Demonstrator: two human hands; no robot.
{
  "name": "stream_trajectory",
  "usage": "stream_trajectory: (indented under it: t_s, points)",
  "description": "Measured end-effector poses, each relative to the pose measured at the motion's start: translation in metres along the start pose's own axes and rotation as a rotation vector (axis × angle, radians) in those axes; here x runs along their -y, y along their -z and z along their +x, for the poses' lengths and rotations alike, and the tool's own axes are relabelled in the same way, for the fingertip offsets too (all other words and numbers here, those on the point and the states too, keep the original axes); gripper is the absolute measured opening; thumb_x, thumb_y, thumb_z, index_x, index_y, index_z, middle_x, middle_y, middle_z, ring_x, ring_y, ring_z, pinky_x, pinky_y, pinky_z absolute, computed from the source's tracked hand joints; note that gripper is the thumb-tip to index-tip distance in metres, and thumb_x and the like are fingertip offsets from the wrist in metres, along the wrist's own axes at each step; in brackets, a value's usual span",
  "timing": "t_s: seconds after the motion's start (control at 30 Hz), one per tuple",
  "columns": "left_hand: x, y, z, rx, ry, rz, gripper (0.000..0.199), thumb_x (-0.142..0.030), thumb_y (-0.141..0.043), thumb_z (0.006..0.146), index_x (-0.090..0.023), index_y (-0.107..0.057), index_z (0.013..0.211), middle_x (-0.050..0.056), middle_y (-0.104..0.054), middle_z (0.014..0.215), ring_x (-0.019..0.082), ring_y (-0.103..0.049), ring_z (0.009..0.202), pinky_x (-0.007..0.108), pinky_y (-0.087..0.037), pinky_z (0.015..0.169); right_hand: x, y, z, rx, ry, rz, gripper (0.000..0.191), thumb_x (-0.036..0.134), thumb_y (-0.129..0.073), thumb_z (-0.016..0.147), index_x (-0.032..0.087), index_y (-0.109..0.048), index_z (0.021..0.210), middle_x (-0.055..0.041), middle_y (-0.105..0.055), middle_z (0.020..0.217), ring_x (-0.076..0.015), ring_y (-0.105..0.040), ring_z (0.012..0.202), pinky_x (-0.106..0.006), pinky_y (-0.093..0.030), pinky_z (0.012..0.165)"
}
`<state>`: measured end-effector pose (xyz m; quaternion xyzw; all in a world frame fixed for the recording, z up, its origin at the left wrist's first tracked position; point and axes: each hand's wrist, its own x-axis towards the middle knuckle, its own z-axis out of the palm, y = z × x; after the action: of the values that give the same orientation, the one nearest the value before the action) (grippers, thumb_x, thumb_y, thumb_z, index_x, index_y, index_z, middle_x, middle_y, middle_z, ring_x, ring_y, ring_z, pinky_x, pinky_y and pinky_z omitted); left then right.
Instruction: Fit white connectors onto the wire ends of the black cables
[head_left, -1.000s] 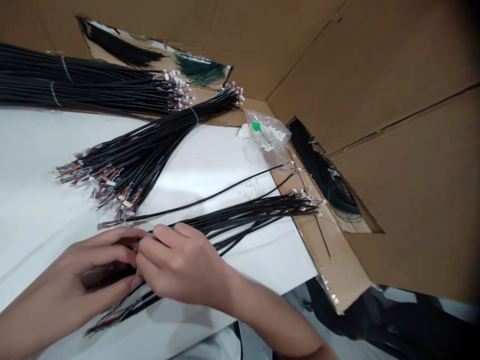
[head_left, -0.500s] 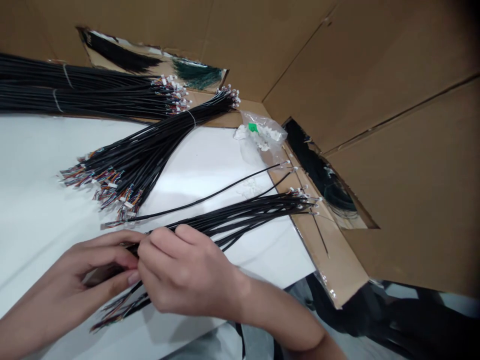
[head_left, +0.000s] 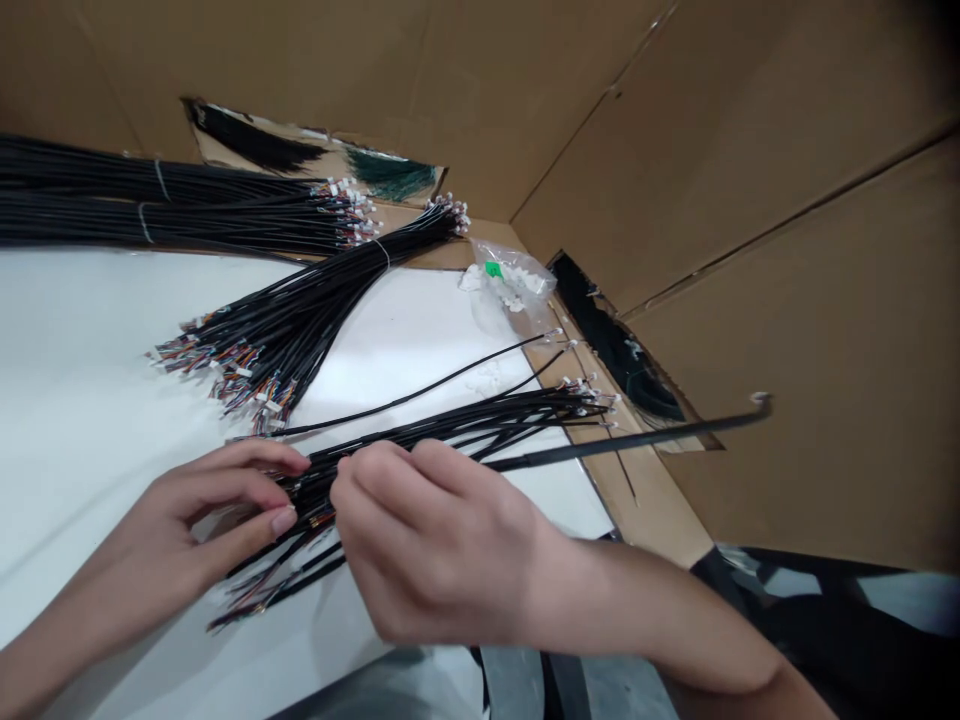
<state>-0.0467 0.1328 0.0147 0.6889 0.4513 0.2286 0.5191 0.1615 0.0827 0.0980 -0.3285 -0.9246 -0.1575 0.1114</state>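
Note:
My right hand (head_left: pixel 442 540) is closed around a black cable (head_left: pixel 637 440), which sticks out to the right past the table edge and ends in a small connector. Just left of it, my left hand (head_left: pixel 225 510) has its fingers curled and thumb near the fingertips; whatever lies between them is too small to make out. Beneath both hands lies a loose group of black cables (head_left: pixel 480 418), with bare coloured wires (head_left: pixel 251 600) at the near left end and small white connectors at the far right end. My right hand hides part of this group.
Behind lies a tied cable bundle (head_left: pixel 322 290), with more tied bundles (head_left: pixel 247 220) at the back left. A clear plastic bag of white parts (head_left: pixel 517 280) rests by the corner. Cardboard walls (head_left: pixel 750 250) with cut-out openings enclose the white table (head_left: pixel 75 400).
My right hand has moved right, away from my left hand. A cable now projects from it to the right. The whole view has shifted slightly.

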Motion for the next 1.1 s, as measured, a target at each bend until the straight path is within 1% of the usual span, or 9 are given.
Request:
stream_trajectory:
  t_s: [0.13,0.23,0.37,0.47,0.53,0.63,0.77,0.93,1.1]
  points:
    - [0.0,0.002,0.0,-0.019,0.028,-0.033,0.015,-0.036,-0.069,0.074,-0.023,-0.073,0.068,0.003,-0.066,0.111,0.02,-0.06,0.104,0.018,-0.049,0.085,0.007,-0.034,0.003,-0.135,-0.017,0.128,0.024,0.006,-0.052,0.081,0.017,-0.056,0.06,-0.001,-0.056,0.062,-0.015,-0.047,0.061,-0.033,-0.03,0.051]
    - [0.0,0.004,0.002,-0.119,0.074,-0.128,0.015,-0.035,-0.07,0.074,-0.021,-0.07,0.068,0.002,-0.066,0.106,0.016,-0.06,0.098,0.014,-0.049,0.078,0.012,-0.056,0.004,-0.219,-0.03,0.204,0.024,0.008,-0.055,0.085,0.016,-0.06,0.063,0.0016,-0.058,0.063,-0.0138,-0.046,0.06,-0.031,-0.029,0.051]
    - [-0.003,0.007,0.006,-0.186,0.144,-0.105,0.021,-0.039,-0.073,0.071,-0.018,-0.07,0.075,0.004,-0.07,0.096,0.017,-0.063,0.086,0.017,-0.052,0.072,0.016,-0.065,0.002,-0.248,-0.116,0.301,0.023,0.01,-0.049,0.09,0.015,-0.069,0.079,0.0013,-0.062,0.069,-0.0144,-0.047,0.064,-0.03,-0.032,0.054]
    - [-0.004,0.009,0.009,-0.194,0.224,-0.116,0.03,-0.043,-0.074,0.07,-0.017,-0.071,0.084,0.004,-0.072,0.084,0.016,-0.065,0.072,0.019,-0.055,0.063,0.018,-0.069,-0.001,-0.244,-0.129,0.373,0.025,0.008,-0.046,0.088,0.012,-0.069,0.095,-0.0013,-0.066,0.077,-0.015,-0.048,0.067,-0.029,-0.035,0.056]
    - [-0.004,0.009,0.01,-0.215,0.229,-0.174,0.03,-0.044,-0.073,0.071,-0.016,-0.07,0.08,0.003,-0.071,0.074,0.016,-0.065,0.066,0.02,-0.054,0.058,0.022,-0.076,-0.002,-0.257,-0.138,0.452,0.029,0.006,-0.044,0.087,0.012,-0.068,0.104,-0.0029,-0.066,0.081,-0.0152,-0.05,0.068,-0.028,-0.039,0.057]
    - [-0.004,0.008,0.011,-0.206,0.189,-0.262,0.026,-0.041,-0.073,0.073,-0.016,-0.069,0.077,0.002,-0.07,0.069,0.014,-0.064,0.062,0.018,-0.052,0.054,0.028,-0.091,-0.004,-0.29,-0.223,0.681,0.031,0.005,-0.044,0.088,0.011,-0.066,0.108,-0.0055,-0.064,0.084,-0.0137,-0.056,0.072,-0.025,-0.044,0.062]
    - [-0.004,0.008,0.011,-0.178,0.201,-0.346,0.019,-0.034,-0.071,0.078,-0.015,-0.069,0.079,0.002,-0.068,0.067,0.012,-0.063,0.061,0.018,-0.052,0.055,0.03,-0.102,-0.004,-0.326,-0.444,0.961,0.026,0.008,-0.046,0.091,0.01,-0.065,0.107,-0.0056,-0.06,0.08,-0.0129,-0.056,0.07,-0.024,-0.047,0.063]
    - [0.001,0.008,0.011,-0.085,0.243,-0.518,0.013,-0.029,-0.072,0.08,-0.016,-0.071,0.078,0.001,-0.07,0.07,0.01,-0.064,0.061,0.015,-0.052,0.054,0.023,-0.097,-0.003,-0.352,-0.626,1.045,0.012,0.016,-0.055,0.089,0.015,-0.066,0.095,-0.0035,-0.061,0.076,-0.0131,-0.056,0.068,-0.025,-0.047,0.061]
    - [0.003,0.007,0.011,-0.017,0.319,-0.631,0.013,-0.028,-0.074,0.079,-0.017,-0.072,0.086,0.001,-0.071,0.068,0.011,-0.067,0.061,0.015,-0.053,0.053,0.02,-0.099,-0.004,-0.305,-0.666,1.127,0.009,0.015,-0.058,0.089,0.013,-0.066,0.087,-0.0032,-0.061,0.073,-0.0117,-0.054,0.064,-0.025,-0.044,0.058]
